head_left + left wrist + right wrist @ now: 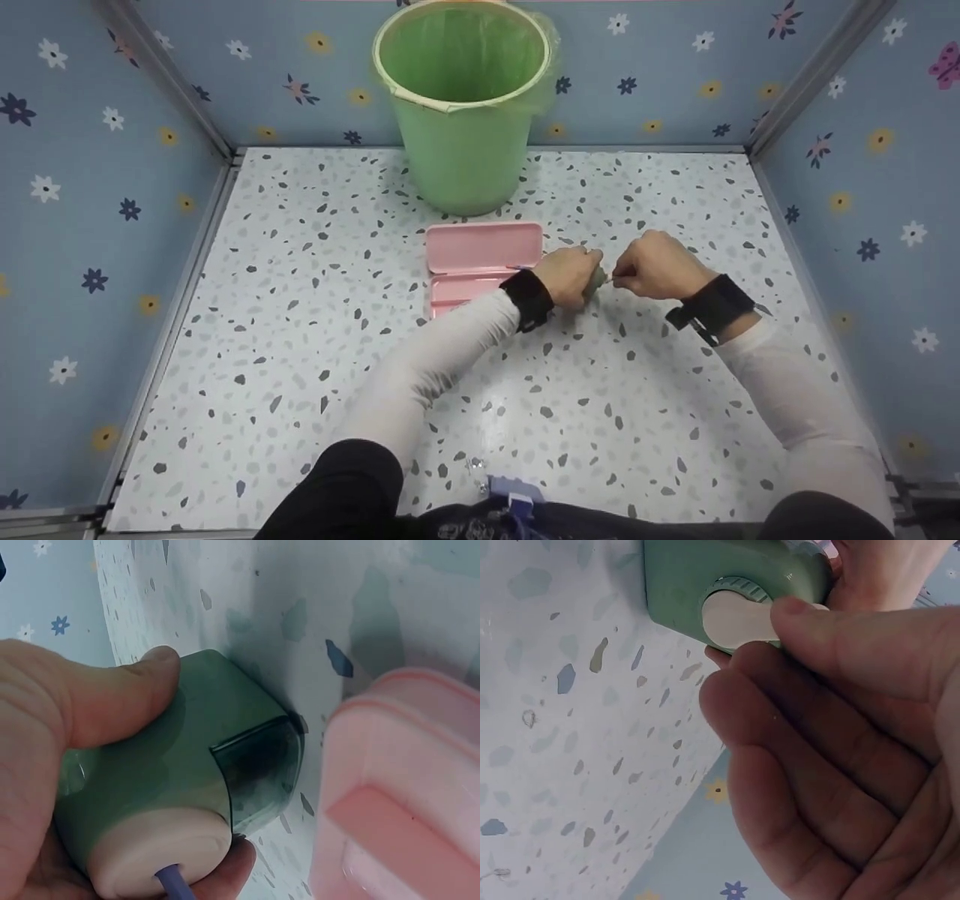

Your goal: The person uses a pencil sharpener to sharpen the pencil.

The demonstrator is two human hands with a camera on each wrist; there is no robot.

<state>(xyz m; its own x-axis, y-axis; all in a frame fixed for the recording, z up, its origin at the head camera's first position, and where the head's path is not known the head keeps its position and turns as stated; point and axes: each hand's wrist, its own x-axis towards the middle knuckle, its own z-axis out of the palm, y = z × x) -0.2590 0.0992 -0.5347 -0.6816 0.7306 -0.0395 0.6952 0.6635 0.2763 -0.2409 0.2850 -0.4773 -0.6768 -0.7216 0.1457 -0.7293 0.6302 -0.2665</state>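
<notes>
Table [285, 337]: speckled; the work in hand is toward its right half.
Bin [465, 161]: far middle, seemingly no part of the sharpening.
Case [466, 287]: pink, nearer than the bin, its lid [484, 249] folded back on the far side.
Left hand [570, 276]: grasping the sharpener [206, 694], thumb across its green body.
Right hand [661, 264]: pinching the crank [739, 618] between thumb and finger.
Sharpener: right of the case, between the hands; whether it touches the table, I cannot tell.
Pencil [175, 882]: purple, fed into the sharpener's left end, so that step is done; its tip is hidden.
Drawer [259, 772]: too dark to tell any shavings.
Crank: gripped, at the right end; sharpening looks underway, leaving, I judge, the finishing turns and taking the pencil out.
</notes>
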